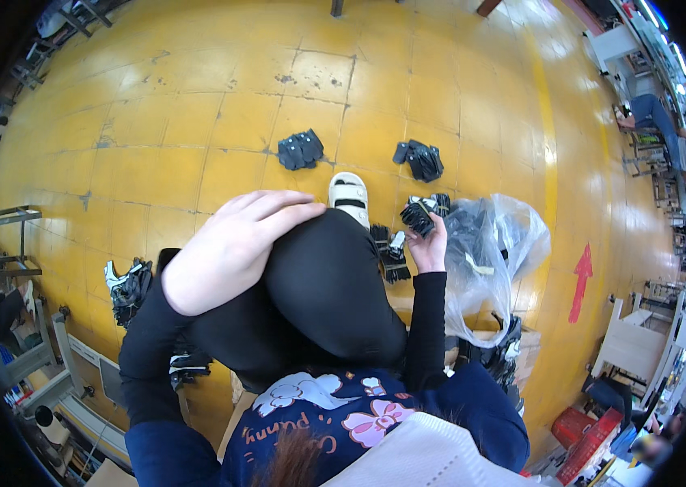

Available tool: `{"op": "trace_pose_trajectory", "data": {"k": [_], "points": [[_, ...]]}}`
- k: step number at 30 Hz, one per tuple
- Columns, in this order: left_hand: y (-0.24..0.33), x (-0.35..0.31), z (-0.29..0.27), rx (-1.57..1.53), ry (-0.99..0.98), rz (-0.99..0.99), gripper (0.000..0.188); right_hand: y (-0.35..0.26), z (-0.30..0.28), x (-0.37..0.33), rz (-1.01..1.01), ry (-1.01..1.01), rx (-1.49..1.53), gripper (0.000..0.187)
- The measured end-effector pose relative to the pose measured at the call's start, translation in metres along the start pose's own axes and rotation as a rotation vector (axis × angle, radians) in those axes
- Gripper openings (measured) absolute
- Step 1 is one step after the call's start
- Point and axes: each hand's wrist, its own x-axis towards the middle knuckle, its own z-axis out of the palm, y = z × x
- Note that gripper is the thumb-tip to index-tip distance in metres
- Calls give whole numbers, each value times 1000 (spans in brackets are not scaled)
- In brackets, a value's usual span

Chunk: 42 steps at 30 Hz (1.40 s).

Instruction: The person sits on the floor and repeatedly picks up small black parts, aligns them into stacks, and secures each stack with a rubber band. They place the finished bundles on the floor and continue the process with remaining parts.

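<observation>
My left hand point(233, 239) lies flat on my knee, fingers stretched out, holding nothing. To the right of my leg, my right hand point(431, 247) grips a bundle of black gloves point(418, 217) with some white on it. Below it, close to my shin, another bundle of black gloves point(394, 258) with a white patch lies on the floor. Beside my right hand sits a clear plastic bag point(528, 235) with dark things inside. Farther ahead are two dark stacks on the floor, one stack point(301, 150) left of my sandal and one stack point(422, 161) to its right.
Black-and-white gloves point(128, 292) lie on the floor to my left. A cardboard box point(528, 353) with dark gloves stands at my right hip. A red floor arrow point(581, 280) is farther right. Work tables and seated people line the right side; metal frames point(14, 235) stand left.
</observation>
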Motion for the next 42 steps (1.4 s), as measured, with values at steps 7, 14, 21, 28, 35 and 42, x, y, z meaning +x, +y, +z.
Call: {"op": "trace_pose_trajectory", "data": {"k": [7, 14, 21, 28, 35, 42], "points": [[-6, 20, 12, -169, 76, -65, 48, -16, 177, -60, -352, -559, -228, 39], [-25, 37, 14, -1533, 398, -269, 52, -1, 261, -90, -898, -891, -889, 23], [-41, 43, 19, -1153, 579, -293, 61, -9, 271, -106, -1248, -719, -1229, 32], [-47, 37, 16, -1160, 422, -416, 42, 2, 279, -104, -1362, -746, -1291, 18], [-33, 29, 7, -1203, 340, -287, 63, 2, 282, -110, -1250, -720, -1399, 16], [-32, 28, 10, -499, 451, -241, 68, 0, 265, -95, -831, -939, -1198, 5]]}}
